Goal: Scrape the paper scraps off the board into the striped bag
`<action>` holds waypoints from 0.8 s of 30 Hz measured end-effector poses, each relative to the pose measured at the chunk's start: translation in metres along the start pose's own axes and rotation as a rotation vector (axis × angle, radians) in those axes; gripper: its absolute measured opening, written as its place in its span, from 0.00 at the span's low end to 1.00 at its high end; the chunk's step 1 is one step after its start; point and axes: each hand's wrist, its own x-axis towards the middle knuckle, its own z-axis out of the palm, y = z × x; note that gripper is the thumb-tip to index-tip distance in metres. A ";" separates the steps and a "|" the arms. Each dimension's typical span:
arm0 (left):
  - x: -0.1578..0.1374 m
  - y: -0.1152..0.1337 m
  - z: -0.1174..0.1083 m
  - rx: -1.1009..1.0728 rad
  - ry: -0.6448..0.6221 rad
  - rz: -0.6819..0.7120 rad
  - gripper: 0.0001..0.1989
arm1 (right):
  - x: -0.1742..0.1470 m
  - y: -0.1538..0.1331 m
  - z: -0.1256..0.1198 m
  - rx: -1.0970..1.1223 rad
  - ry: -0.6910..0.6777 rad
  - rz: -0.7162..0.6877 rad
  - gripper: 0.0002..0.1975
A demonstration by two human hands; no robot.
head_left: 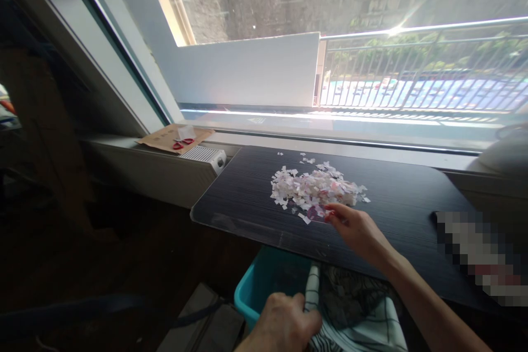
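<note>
Right hand (352,226) pinches piece (315,214), long axis roughly along near edge of desk (243,192), pinkish, see-through; left hand (284,316) grips cloth (312,286)

The lower edge cuts off the cloth (373,325) in the left hand (286,316); the table (412,187) hides part of the bin (244,298). Pixels blur the thing (474,256) at right; print on the brown paper (159,141) is unreadably small.

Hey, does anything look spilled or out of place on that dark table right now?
Slightly: a few stray paper scraps lie apart from the main scrap heap, toward the far edge of the dark table, so the pile looks loosely scattered.
</note>
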 end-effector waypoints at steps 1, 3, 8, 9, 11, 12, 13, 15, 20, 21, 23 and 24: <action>-0.002 -0.001 -0.001 -0.010 -0.014 -0.015 0.10 | 0.001 -0.002 0.001 -0.017 -0.007 -0.011 0.18; -0.005 -0.004 -0.002 -0.033 -0.039 -0.047 0.10 | -0.001 -0.005 0.000 -0.045 -0.025 -0.031 0.17; -0.012 -0.010 -0.008 -0.124 -0.085 -0.132 0.11 | -0.020 -0.004 -0.015 -0.103 -0.069 -0.026 0.16; -0.014 -0.011 -0.008 -0.140 -0.079 -0.158 0.10 | -0.026 -0.002 -0.018 -0.102 -0.080 -0.022 0.16; -0.017 -0.011 -0.008 -0.158 -0.046 -0.219 0.09 | -0.035 0.001 -0.023 -0.081 -0.106 -0.019 0.16; -0.018 -0.012 -0.008 -0.168 -0.030 -0.248 0.08 | -0.038 0.003 -0.024 -0.066 -0.119 -0.017 0.16; -0.019 -0.012 -0.008 -0.179 -0.019 -0.267 0.08 | -0.039 0.004 -0.025 -0.051 -0.124 -0.013 0.16; -0.021 -0.013 -0.008 -0.204 -0.016 -0.289 0.07 | -0.037 0.004 -0.025 -0.039 -0.103 -0.002 0.16; -0.026 -0.015 -0.013 -0.194 -0.026 -0.321 0.07 | -0.008 -0.008 -0.013 -0.079 0.000 -0.029 0.18; -0.027 -0.016 -0.014 -0.188 -0.027 -0.325 0.07 | -0.002 -0.012 -0.009 -0.092 0.003 -0.038 0.18; -0.028 -0.017 -0.015 -0.181 -0.035 -0.329 0.08 | 0.009 -0.019 -0.002 -0.107 0.000 -0.072 0.18; -0.029 -0.017 -0.015 -0.183 -0.043 -0.326 0.08 | 0.013 -0.022 0.001 -0.115 -0.002 -0.089 0.18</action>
